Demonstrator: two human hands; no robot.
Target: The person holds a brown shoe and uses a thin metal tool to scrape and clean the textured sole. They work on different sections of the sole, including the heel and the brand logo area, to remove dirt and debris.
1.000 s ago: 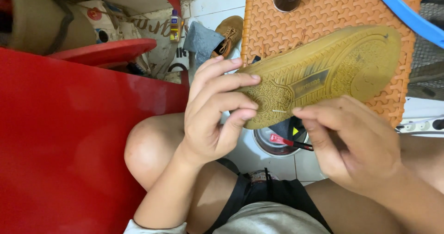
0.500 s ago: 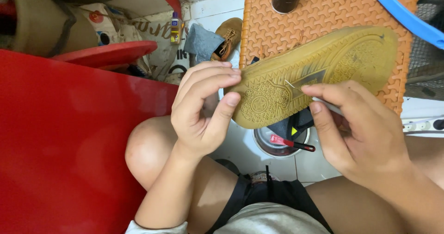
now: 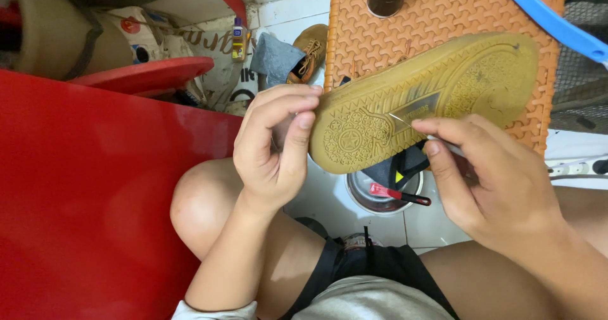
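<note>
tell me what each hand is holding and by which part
The left hand grips the tan shoe at one end of its sole. The right hand pinches a thin needle-like tool by its rear end.

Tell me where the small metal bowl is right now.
In the head view, the metal bowl sits on the white floor at lower centre, under the yellow shoe sole, between the knees, a red-handled tool in it.

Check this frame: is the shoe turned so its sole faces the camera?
Yes, the shoe shows its tan patterned sole, held by the left hand while the right hand works on it.
</note>
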